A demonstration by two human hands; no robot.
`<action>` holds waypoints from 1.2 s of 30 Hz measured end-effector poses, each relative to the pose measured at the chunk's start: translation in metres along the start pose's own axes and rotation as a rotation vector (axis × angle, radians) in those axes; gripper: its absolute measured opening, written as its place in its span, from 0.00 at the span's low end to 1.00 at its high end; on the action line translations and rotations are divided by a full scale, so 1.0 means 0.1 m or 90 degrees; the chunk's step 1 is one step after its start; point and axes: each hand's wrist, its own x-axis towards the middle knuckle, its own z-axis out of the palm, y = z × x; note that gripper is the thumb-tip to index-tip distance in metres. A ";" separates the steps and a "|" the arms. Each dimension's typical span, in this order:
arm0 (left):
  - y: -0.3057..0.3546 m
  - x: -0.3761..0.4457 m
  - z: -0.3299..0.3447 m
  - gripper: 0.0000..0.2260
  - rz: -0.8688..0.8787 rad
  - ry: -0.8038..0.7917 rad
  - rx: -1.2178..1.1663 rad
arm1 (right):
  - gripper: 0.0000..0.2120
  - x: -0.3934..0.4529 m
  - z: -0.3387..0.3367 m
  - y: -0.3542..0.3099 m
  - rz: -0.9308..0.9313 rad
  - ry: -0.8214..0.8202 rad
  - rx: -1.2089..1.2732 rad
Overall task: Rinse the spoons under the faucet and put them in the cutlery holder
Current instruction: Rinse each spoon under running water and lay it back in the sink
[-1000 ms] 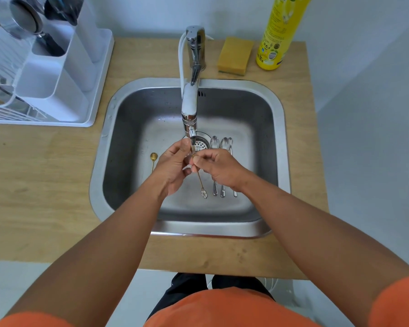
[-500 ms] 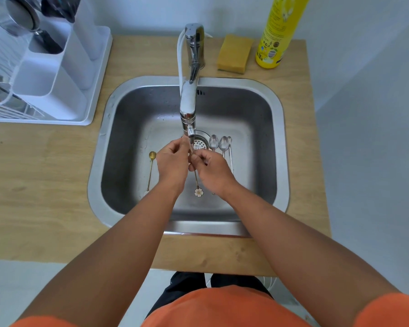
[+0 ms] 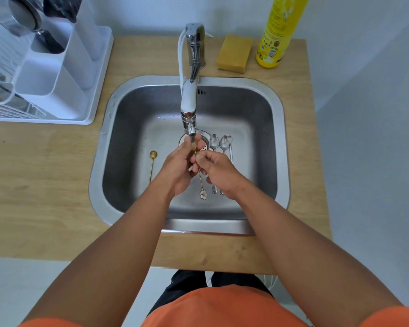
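Note:
A thin gold spoon with a white flower end (image 3: 201, 182) is held upright under the faucet (image 3: 190, 107) spout in the steel sink (image 3: 279, 119). My right hand (image 3: 219, 174) pinches its stem. My left hand (image 3: 181, 167) has its fingers curled around the bowl end just below the spout. Another gold spoon (image 3: 152, 165) lies on the sink floor at the left. Three silver spoons (image 3: 220, 143) lie side by side right of the drain. The white cutlery holder (image 3: 57, 67) stands on the drying rack at the upper left.
A yellow sponge (image 3: 234, 54) and a yellow bottle (image 3: 278, 31) sit behind the sink on the wooden counter (image 3: 45, 185). The white drying rack tray (image 3: 99, 90) fills the upper left corner, with dark utensils in the holder.
The spoon turned in my hands, so its flower end now faces the camera. Both hands shifted slightly left under the spout.

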 end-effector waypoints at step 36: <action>-0.03 -0.20 -0.12 0.08 0.099 0.217 0.356 | 0.10 0.05 -0.06 0.06 -0.012 0.022 -0.082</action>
